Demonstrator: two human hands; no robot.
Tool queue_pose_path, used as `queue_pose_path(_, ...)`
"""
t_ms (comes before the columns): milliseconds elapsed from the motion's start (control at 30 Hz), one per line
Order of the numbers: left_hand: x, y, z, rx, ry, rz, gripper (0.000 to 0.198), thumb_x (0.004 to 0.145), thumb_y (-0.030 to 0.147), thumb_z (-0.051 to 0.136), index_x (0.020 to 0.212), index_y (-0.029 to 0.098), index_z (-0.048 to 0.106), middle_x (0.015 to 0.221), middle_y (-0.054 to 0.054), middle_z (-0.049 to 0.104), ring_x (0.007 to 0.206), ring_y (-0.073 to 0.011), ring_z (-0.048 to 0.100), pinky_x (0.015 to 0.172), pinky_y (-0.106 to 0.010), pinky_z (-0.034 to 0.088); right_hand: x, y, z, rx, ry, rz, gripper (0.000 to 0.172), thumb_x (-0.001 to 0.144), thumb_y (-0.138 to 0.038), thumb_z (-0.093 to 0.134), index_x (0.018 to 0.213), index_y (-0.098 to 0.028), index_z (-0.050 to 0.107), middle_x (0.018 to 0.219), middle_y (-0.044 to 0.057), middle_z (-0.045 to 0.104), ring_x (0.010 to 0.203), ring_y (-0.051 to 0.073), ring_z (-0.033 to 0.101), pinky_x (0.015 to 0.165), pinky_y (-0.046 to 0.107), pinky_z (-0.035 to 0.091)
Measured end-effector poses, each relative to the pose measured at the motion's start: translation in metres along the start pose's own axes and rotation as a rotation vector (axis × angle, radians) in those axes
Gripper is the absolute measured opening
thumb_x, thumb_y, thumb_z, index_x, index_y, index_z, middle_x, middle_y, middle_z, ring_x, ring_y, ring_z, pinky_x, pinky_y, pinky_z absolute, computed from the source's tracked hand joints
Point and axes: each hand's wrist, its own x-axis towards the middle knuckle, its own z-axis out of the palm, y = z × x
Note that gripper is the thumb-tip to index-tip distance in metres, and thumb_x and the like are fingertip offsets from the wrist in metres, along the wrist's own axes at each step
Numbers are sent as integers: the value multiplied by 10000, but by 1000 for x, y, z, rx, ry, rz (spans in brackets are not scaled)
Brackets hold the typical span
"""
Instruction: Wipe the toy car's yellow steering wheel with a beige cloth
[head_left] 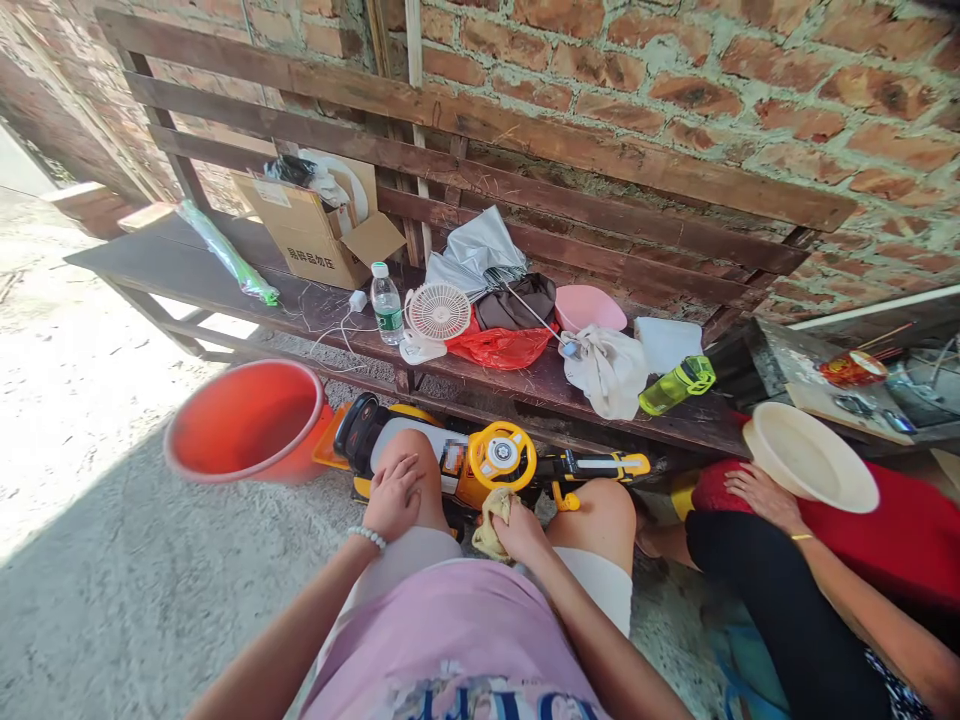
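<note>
One yellowish cloth point(490, 527), bunched in right hand point(523, 533); likely light, limp, best gripped by folds left of that hand. Left hand point(395, 497) rests loosely open on knee point(415, 452).

Just ahead of the right hand's point(520, 532) fingers, the yellow steering wheel point(502, 455) of the ride-on toy point(456, 462) bars a low reach; above it there is open air as far as the bench point(525, 385). The right knee point(596, 510) closes the low way to their right, while the gap between the thighs lets a hand pass to their left. Beyond the left hand's point(391, 498) fingers, the toy's seat point(357, 430) stands in the way, with the red tub point(247, 415) further left; nearer than the tub, open floor point(225, 570) gives room.
</note>
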Motion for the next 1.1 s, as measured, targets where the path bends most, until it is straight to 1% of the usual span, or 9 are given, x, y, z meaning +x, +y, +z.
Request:
queue_pose_path(100, -1, 0, -1, -6, 3, 0, 448, 838, 201, 488, 1226, 264, 703, 1540, -53, 523, 1473, -282, 397, 1153, -541, 355, 0, -25, -12, 45, -3, -183, 543, 851, -246, 618, 1391, -289, 579, 1187, 54, 716, 1094, 236, 650, 941, 299, 481)
queue_pose_path(167, -2, 0, -1, -15, 6, 0, 450, 839, 194, 489, 1229, 261, 704, 1539, -56, 524, 1469, -280, 401, 1156, -539, 353, 12, -42, -27, -21, 106, -270, 624, 841, -219, 625, 1455, -284, 532, 1324, 85, 643, 1196, 258, 580, 1027, 335, 442)
queue_pose_path(267, -3, -2, 0, -26, 19, 3, 467, 829, 180, 500, 1239, 269, 705, 1536, -55, 528, 1466, -278, 405, 1166, -538, 345, 45, -55, -49, -197, 251, -302, 534, 904, -195, 556, 1432, -274, 565, 1570, 102, 428, 1395, 307, 389, 1113, 422, 361)
queue_pose_path(333, -3, -4, 1, -26, 25, 3, 474, 820, 176, 510, 1241, 275, 705, 1530, -54, 534, 1461, -279, 411, 1165, -537, 346, 67, -55, -55, -298, 167, -334, 486, 898, -181, 566, 1373, -266, 617, 1627, 80, 360, 1436, 324, 322, 1119, 463, 347)
queue_pose_path(400, -3, -5, 2, -19, 26, 5, 470, 819, 177, 512, 1235, 276, 707, 1528, -53, 536, 1456, -281, 418, 1157, -536, 357, 79, -51, -50, -374, 93, -397, 438, 901, -186, 564, 1325, -256, 653, 1642, 72, 348, 1402, 329, 357, 1106, 497, 357)
queue_pose_path(500, -3, -5, 1, -9, 23, 6, 459, 831, 186, 499, 1232, 273, 705, 1530, -54, 535, 1459, -285, 416, 1153, -542, 361, 82, -51, -29, -482, 101, -493, 364, 943, -181, 484, 1221, -224, 714, 1612, 89, 399, 1297, 320, 448, 1063, 523, 399)
queue_pose_path(700, -3, -4, -1, 20, 1, 19, 459, 845, 184, 492, 1252, 258, 690, 1545, -67, 517, 1477, -282, 396, 1156, -550, 356, 76, -65, 7, -559, 86, -452, 357, 918, -149, 480, 1110, -206, 775, 1401, 136, 594, 1238, 348, 474, 965, 523, 473)
queue_pose_path(933, -4, -8, -1, 36, -3, 23, 448, 882, 193, 477, 1270, 273, 686, 1554, -60, 507, 1483, -283, 394, 1143, -542, 379, 47, -21, -2, -496, 157, -559, 343, 969, -163, 454, 1095, -265, 756, 1558, 21, 480, 1218, 287, 503, 1035, 474, 449)
queue_pose_path(1100, 0, -5, -2, 59, -25, 21, 463, 875, 191, 479, 1282, 281, 681, 1562, -48, 498, 1496, -284, 371, 1157, -539, 360, 21, 18, -19, -459, 172, -503, 299, 984, -169, 471, 1143, -237, 715, 1563, 73, 459, 1236, 276, 497, 985, 424, 465)
